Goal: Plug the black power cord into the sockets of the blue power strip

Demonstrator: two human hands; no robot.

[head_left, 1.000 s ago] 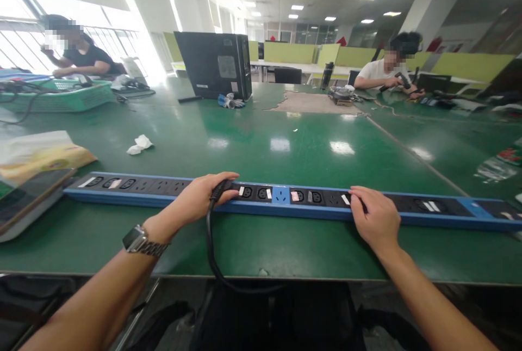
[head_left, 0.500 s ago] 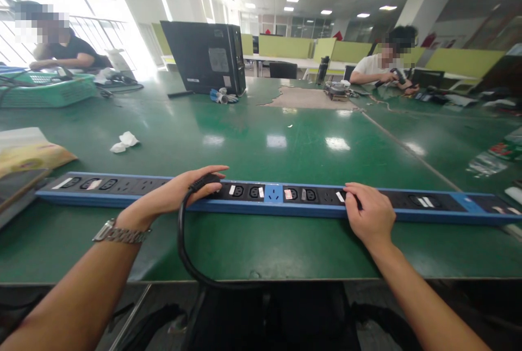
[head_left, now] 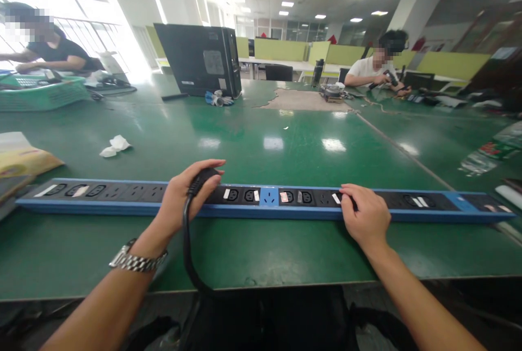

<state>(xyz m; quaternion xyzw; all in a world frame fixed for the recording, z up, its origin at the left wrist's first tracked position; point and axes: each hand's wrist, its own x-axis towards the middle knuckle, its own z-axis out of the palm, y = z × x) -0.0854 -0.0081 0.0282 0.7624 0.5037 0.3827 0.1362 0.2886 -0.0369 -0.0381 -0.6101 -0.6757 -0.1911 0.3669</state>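
A long blue-framed power strip [head_left: 269,212] with black socket faces lies across the table in front of me. My left hand [head_left: 183,193], with a metal watch at its wrist, is closed round a black power cord plug [head_left: 204,179] above the strip's left half. The thumb and fingers hide the plug's tip, so I cannot tell whether it touches a socket. From the plug the black cord [head_left: 188,250] hangs over the table's front edge. Right of the strip's middle, my right hand [head_left: 365,212] grips it with bent fingers; they cover some sockets.
On the green table [head_left: 261,253] stands a black computer case [head_left: 196,60] with gloves [head_left: 219,98] beside it. Crumpled tissue [head_left: 116,146], a green basket [head_left: 44,92] and a plastic bottle [head_left: 489,149] lie around. Two people sit beyond, one at far left, one at far right.
My left hand has turned more upright, still holding the plug over the strip. My right hand stays at the same part of the strip. The whole view has shifted slightly.
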